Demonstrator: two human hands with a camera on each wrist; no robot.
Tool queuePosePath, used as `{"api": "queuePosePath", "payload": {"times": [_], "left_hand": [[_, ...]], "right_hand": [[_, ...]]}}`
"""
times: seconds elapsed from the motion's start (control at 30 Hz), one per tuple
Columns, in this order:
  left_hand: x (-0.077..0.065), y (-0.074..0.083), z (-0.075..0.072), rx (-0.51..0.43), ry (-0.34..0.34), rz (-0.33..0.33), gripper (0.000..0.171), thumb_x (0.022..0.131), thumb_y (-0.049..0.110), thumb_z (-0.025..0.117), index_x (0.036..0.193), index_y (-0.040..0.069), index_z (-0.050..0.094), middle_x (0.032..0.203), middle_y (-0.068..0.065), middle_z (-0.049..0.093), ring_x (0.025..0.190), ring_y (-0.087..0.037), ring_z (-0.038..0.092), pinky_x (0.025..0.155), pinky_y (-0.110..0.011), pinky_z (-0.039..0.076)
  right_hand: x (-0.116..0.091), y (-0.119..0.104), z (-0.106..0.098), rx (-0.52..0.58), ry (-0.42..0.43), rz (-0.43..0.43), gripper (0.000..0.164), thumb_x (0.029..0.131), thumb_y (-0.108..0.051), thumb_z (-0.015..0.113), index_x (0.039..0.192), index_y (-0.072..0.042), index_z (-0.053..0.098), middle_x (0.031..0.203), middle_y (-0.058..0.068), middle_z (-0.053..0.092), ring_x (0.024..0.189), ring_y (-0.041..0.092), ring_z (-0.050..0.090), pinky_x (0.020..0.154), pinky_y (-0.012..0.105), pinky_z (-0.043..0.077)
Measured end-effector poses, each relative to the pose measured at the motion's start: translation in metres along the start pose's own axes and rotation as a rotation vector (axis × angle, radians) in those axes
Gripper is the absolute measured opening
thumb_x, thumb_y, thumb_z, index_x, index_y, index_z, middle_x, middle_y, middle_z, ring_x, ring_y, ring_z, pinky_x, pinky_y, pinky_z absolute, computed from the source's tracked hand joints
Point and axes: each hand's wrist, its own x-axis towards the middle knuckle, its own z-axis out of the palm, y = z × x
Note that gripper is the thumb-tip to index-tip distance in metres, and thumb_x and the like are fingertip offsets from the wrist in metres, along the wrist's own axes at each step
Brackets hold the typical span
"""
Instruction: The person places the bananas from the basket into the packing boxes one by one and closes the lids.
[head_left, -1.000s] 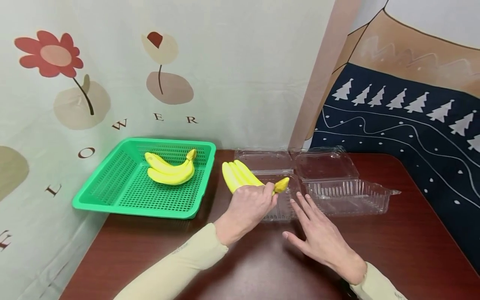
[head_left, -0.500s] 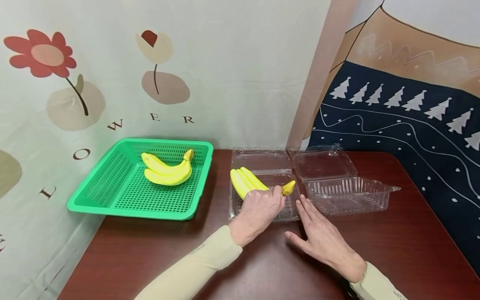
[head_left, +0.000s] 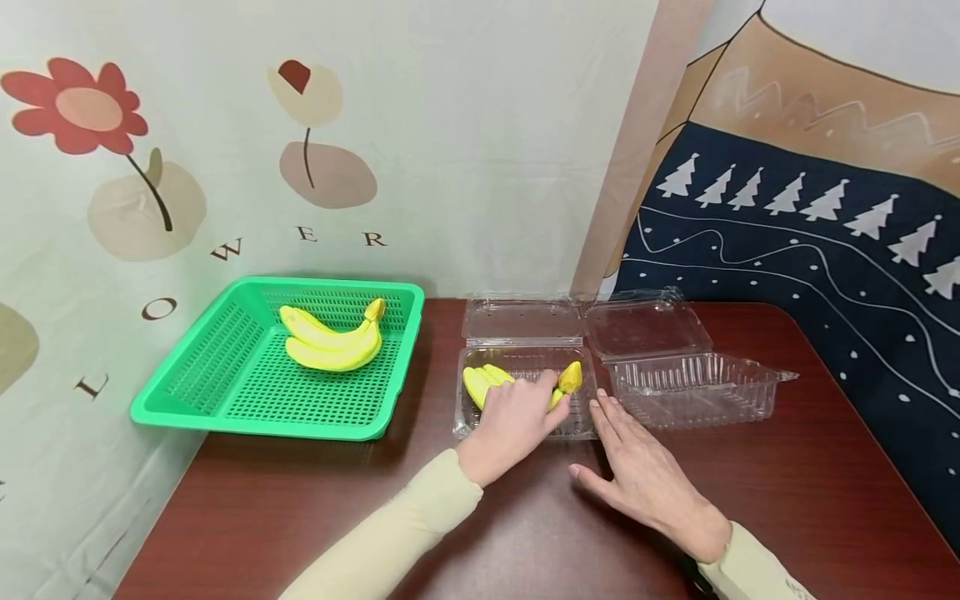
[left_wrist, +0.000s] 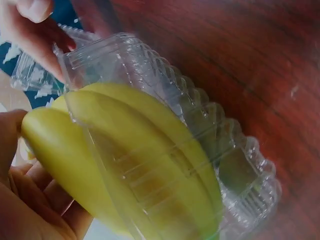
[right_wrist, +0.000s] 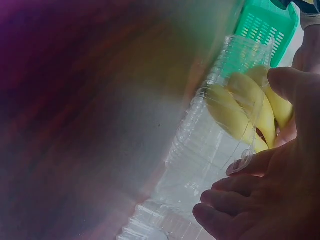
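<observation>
A bunch of yellow bananas (head_left: 480,387) lies low in a clear hinged plastic clamshell box (head_left: 460,400), its brownish stem end toward the right side. My left hand (head_left: 516,423) reaches over the front wall and holds the bunch, thumb and index finger near the stem. Through the clear wall in the left wrist view, the bananas (left_wrist: 135,135) show with curled fingers beside them. My right hand (head_left: 648,471) is flat with straight fingers, its fingertips at the box's right front corner. In the right wrist view its fingers (right_wrist: 230,200) lie along the box wall.
A second clear clamshell (head_left: 697,400) stands right of the first, lid up against the back. To the left, a green perforated basket (head_left: 262,423) holds another banana bunch (head_left: 337,348). Printed curtains (head_left: 480,150) hang behind the dark red wooden table (head_left: 525,533).
My left hand has carried the banana bunch rightward and lowered it into the left box; its index finger and thumb have spread a little. The right hand stays beside the box.
</observation>
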Motion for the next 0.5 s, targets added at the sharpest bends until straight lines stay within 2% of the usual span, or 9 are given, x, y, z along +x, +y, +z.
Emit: {"api": "queuePosePath", "payload": {"times": [0.1, 0.27, 0.33, 0.5], "left_hand": [[0.0023, -0.0034, -0.0027, -0.127, -0.077, -0.070, 0.019, 0.096, 0.037, 0.069, 0.097, 0.018, 0.066, 0.057, 0.008, 0.046, 0.048, -0.013, 0.047, 0.041, -0.030, 0.035], [0.0047, -0.0071, -0.0038, -0.244, -0.141, -0.118, 0.020, 0.093, 0.043, 0.074, 0.090, 0.023, 0.069, 0.078, 0.010, 0.073, 0.056, -0.013, 0.057, 0.046, -0.029, 0.040], [0.0059, -0.0075, -0.0044, -0.285, -0.158, -0.128, 0.022, 0.093, 0.045, 0.075, 0.094, 0.023, 0.071, 0.091, 0.008, 0.078, 0.062, -0.012, 0.062, 0.050, -0.028, 0.043], [0.0076, -0.0084, -0.0048, -0.346, -0.204, -0.157, 0.035, 0.093, 0.049, 0.074, 0.113, 0.020, 0.075, 0.106, 0.005, 0.078, 0.080, -0.013, 0.071, 0.062, -0.028, 0.051]], "right_hand": [[0.0004, 0.0000, -0.0003, 0.001, -0.010, 0.002, 0.093, 0.091, -0.054, 0.073, 0.150, 0.012, 0.043, 0.161, 0.027, 0.036, 0.146, 0.041, 0.040, 0.115, 0.053, 0.039], [0.0002, 0.0002, -0.0005, -0.005, -0.010, -0.004, 0.094, 0.090, -0.054, 0.073, 0.150, 0.012, 0.043, 0.161, 0.027, 0.036, 0.146, 0.041, 0.040, 0.115, 0.053, 0.039], [0.0002, 0.0004, -0.0006, -0.008, -0.009, -0.008, 0.094, 0.090, -0.054, 0.073, 0.150, 0.012, 0.044, 0.161, 0.027, 0.036, 0.146, 0.041, 0.041, 0.115, 0.053, 0.039], [0.0003, 0.0009, -0.0006, -0.008, -0.009, -0.011, 0.094, 0.090, -0.053, 0.073, 0.150, 0.012, 0.044, 0.160, 0.028, 0.037, 0.145, 0.042, 0.042, 0.114, 0.054, 0.040]]}}
